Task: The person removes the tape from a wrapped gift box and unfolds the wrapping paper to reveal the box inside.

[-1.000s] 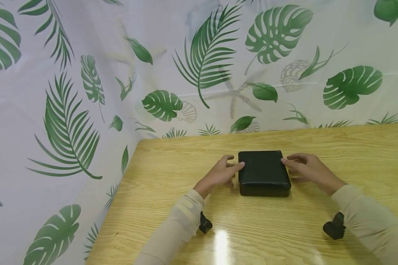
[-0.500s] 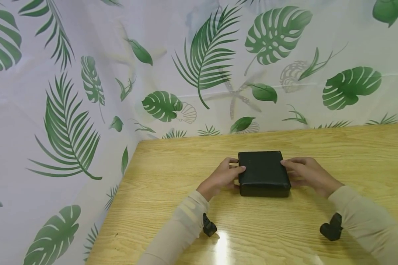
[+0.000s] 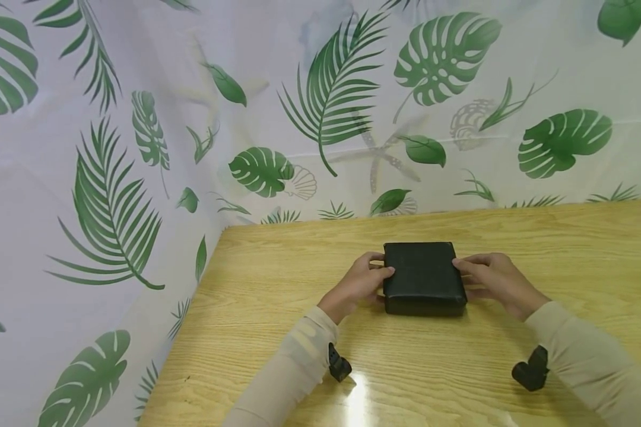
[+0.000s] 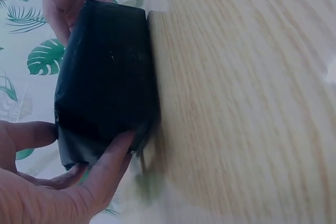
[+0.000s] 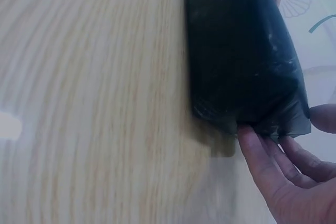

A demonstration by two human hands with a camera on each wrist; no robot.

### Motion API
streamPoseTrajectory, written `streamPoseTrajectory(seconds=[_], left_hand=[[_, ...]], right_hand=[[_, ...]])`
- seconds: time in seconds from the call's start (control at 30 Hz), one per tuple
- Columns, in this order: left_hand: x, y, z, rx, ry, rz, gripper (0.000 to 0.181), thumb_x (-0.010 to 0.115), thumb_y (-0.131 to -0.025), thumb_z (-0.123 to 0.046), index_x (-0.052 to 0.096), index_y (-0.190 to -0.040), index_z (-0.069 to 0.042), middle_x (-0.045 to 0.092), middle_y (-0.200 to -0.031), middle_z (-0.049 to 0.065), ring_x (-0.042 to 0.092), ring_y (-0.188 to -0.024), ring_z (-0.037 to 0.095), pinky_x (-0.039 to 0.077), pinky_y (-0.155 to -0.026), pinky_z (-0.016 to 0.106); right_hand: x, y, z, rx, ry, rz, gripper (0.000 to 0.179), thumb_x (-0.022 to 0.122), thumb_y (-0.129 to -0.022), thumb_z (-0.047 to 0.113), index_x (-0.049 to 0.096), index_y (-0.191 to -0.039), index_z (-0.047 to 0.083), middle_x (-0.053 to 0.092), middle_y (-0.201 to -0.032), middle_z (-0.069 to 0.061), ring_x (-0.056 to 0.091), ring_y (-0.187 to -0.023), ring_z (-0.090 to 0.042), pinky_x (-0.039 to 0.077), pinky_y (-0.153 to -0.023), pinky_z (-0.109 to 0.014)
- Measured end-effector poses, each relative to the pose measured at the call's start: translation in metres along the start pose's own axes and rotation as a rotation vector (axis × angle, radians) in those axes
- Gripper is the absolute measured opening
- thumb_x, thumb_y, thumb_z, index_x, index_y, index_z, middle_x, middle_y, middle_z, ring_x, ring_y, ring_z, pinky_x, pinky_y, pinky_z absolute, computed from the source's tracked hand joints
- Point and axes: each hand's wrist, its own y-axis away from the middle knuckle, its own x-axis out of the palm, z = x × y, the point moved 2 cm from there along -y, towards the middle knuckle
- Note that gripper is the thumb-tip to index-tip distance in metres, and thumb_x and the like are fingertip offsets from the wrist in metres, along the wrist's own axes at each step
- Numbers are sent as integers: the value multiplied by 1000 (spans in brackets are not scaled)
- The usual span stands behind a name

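Head view: holding a black box [image 3: 422,270] on the wooden table [image 3: 432,367] between left hand [image 3: 355,283] and right hand [image 3: 499,279], thumbs [image 3: 387,272] at its top edges. Left wrist view: pinching one end, fingers [image 4: 107,166] only a little apart. Right wrist view: pinching the other end.

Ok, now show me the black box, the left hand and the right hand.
Black box [image 3: 424,270]: head view, on its top face.
Left hand [image 3: 355,284]: head view, on the middle of the hand.
Right hand [image 3: 500,281]: head view, on the middle of the hand.
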Motion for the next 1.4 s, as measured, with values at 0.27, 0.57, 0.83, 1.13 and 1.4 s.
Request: streamPoseTrajectory(seconds=[0.27, 0.57, 0.83, 1.13, 1.4], left_hand=[[2, 2, -10, 41, -29, -37, 51, 63, -102, -20, 46, -149, -12, 58, -133, 10, 67, -104, 25, 58, -85, 48], [4, 4, -20, 91, -8, -65, 53, 62, -103, -19, 43, -151, -11, 56, -141, 13, 64, -117, 25, 51, -101, 44], [7, 6, -26, 118, 8, -76, 56, 63, -102, -27, 41, -152, -17, 45, -154, 9, 48, -137, 27, 41, -112, 48], [8, 10, -31, 205, 38, -87, 48, 62, -102, -31, 45, -146, -18, 40, -157, 8, 46, -140, 23, 41, -112, 41], [8, 11, -36, 279, 99, -102, 48, 59, -104, -37, 44, -144, -16, 48, -150, 9, 49, -136, 24, 44, -108, 47]], right_hand=[[3, 2, 10, -19, -2, -20, 71, 47, -109, 38, 28, -152, -16, 37, -149, -35, 56, -125, -35, 57, -92, -36], [-1, 1, 19, -35, -43, -22, 71, 50, -108, 36, 25, -156, -10, 32, -154, -32, 62, -108, -5, 55, -96, -30], [-3, 2, 27, -45, 6, -82, 72, 54, -106, 38, 28, -156, -7, 36, -152, -30, 63, -107, -4, 55, -93, -28], [-8, 3, 29, -61, 2, -96, 72, 49, -108, 39, 25, -158, -6, 33, -155, -29, 59, -112, -11, 55, -89, -21], [-11, 4, 35, -77, -95, -91, 71, 43, -109, 42, 26, -155, -9, 31, -153, -25, 61, -103, 2, 55, -94, -26]])
